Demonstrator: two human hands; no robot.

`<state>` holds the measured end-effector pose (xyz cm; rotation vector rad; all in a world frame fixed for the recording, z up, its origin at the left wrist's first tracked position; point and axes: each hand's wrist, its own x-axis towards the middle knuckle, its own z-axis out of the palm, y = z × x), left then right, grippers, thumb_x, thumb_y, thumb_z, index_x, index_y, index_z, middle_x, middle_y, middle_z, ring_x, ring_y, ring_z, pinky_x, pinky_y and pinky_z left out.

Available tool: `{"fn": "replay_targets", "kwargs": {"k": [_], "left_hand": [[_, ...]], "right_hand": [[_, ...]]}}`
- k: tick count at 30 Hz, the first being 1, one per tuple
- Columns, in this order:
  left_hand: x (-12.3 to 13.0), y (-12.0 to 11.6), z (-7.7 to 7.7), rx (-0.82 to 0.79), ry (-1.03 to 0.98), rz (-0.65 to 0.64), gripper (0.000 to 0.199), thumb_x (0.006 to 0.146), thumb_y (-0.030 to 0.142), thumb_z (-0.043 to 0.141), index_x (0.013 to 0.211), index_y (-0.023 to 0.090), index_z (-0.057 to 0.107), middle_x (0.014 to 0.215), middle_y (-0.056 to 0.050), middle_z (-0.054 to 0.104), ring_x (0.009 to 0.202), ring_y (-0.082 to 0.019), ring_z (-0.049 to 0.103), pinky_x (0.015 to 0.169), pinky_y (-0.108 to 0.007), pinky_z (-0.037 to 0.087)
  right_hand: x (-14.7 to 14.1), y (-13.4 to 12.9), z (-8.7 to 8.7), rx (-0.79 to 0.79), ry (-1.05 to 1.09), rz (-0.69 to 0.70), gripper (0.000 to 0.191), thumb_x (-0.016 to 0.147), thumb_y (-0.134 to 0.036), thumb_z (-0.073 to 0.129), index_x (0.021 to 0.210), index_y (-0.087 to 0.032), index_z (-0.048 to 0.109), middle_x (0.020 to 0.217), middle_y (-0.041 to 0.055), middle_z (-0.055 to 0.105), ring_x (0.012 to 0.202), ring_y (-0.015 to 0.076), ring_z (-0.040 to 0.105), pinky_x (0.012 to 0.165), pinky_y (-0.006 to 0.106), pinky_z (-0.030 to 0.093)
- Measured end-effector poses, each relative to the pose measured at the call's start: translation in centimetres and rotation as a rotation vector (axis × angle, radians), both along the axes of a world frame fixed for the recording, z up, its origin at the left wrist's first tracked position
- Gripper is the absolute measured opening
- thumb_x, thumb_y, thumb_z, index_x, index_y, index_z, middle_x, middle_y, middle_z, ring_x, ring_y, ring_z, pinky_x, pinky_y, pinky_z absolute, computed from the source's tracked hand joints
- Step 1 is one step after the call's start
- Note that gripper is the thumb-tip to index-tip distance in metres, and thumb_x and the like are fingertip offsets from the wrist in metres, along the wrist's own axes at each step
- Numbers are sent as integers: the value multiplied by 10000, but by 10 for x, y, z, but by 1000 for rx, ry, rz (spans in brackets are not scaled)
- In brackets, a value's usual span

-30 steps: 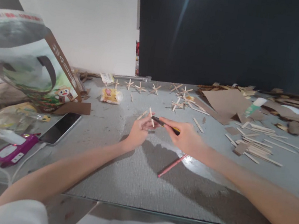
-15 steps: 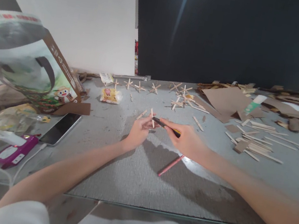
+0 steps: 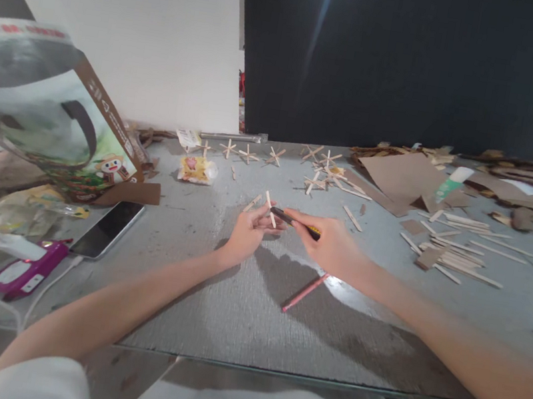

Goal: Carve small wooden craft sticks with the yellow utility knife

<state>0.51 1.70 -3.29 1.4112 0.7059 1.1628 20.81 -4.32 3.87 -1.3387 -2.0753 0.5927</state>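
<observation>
- Writing: brown-edged bag (image 3: 74, 122) at far L has red/dark print on its top band + small text on the brown side, too blurred to read. Cartoon mascot on front.
- Yellow snack pkt (image 3: 196, 169) has a pinkish pic; lettering n/r. White label (image 3: 188, 138) just behind it, same.
- Green/white tube (image 3: 452, 184) at R leans on the cardboard (image 3: 398, 176); brand too small.
- L hand (image 3: 247, 233): fingers curled closed on a wood stick (image 3: 269, 198), held near table ctr, tilted.
- R hand (image 3: 328, 241): closed pinch on a blk/yellow tool (image 3: 309, 230), tip at the stick (can't confirm contact).
- Pink rod (image 3: 305, 293) lies just below R hand.
- Surface: grey tabletop (image 3: 189, 302), streaky, scuffed, glare by the rod. Star-shaped stick assys (image 3: 248, 154) along the back, loose sticks (image 3: 464, 261) piled at R.
- L side: phone (image 3: 107, 228), screen dark, white cable (image 3: 47, 288) at its near end; purple pwr unit (image 3: 27, 267) beside it.
- Room: white panel (image 3: 122, 21) back L, blk panel (image 3: 410, 60) back R, narrow gap btwn.
</observation>
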Motion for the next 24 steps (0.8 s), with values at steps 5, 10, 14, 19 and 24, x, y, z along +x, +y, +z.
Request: {"fn": "replay_targets", "kwargs": {"k": [5, 10, 14, 19, 24], "left_hand": [[0, 1, 1, 21, 1, -4, 529, 765, 161, 680, 1293, 178, 658, 1153, -126, 788, 978, -284, 804, 964, -527, 643], [0, -3, 3, 61, 31, -33, 630, 764, 105, 652, 1387, 162, 576, 1152, -149, 786, 1013, -302, 801, 977, -513, 634], [2, -7, 4, 130, 48, -14, 721, 798, 107, 652, 1489, 206, 472, 1112, -104, 797, 966, -246, 803, 987, -477, 626], [5, -10, 8, 141, 54, 87, 837, 904, 205, 684, 1614, 268, 245, 1008, -47, 808, 900, -199, 790, 931, -415, 625], [3, -18, 15, 234, 83, 168, 899, 939, 283, 696, 1656, 271, 154, 1063, -79, 807, 885, -184, 766, 931, -390, 608]], "right_hand": [[-2, -4, -11, 41, 42, -16, 537, 1031, -345, 437, 1476, -129, 646, 875, 111, 799, 449, 91, 276, 460, 260, 268], [0, -7, -15, 82, 86, -26, 513, 1031, -336, 443, 1452, -149, 668, 1192, 170, 787, 477, 91, 357, 474, 256, 345], [-1, -8, -23, 124, 108, -32, 522, 1041, -358, 439, 1475, -157, 648, 1075, 145, 811, 462, 90, 313, 477, 253, 355], [-1, -5, -36, 304, 45, 35, 511, 1070, -323, 407, 1494, -131, 619, 878, 103, 779, 489, 102, 385, 542, 247, 411], [5, -1, -47, 538, -172, 97, 503, 1108, -260, 352, 1558, -138, 540, 706, 21, 615, 545, 129, 448, 547, 231, 395]]}}
